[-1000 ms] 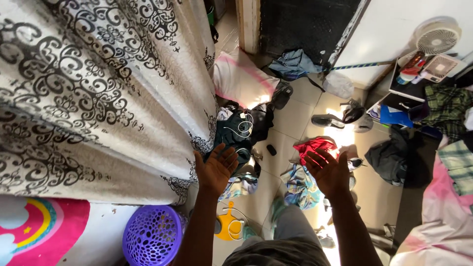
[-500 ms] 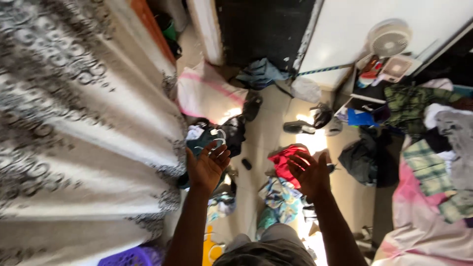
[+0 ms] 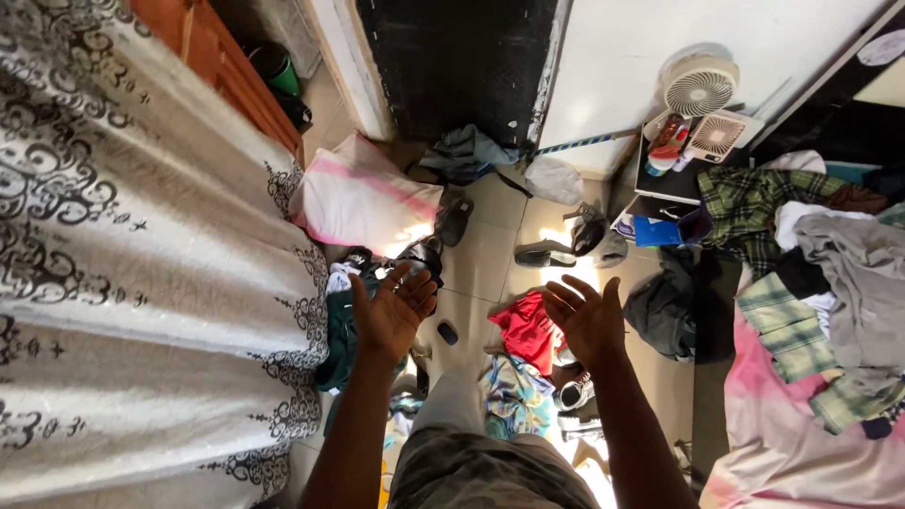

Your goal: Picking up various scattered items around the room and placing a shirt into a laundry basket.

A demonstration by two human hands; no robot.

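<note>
Both hands are raised palm-up with fingers spread wide, holding nothing: the left hand (image 3: pixel 391 311) hovers beside the patterned curtain (image 3: pixel 141 283) at nine o'clock, the right hand (image 3: pixel 586 320) above the red garment (image 3: pixel 524 330) on the floor.

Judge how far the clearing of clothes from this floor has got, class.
Done: a heap of clothes lies on the pink bed. In hand: nothing; the left hand and right hand hang open, palms up, above the floor. Left: the red garment, dark garment and shoes on the tiles.
</note>
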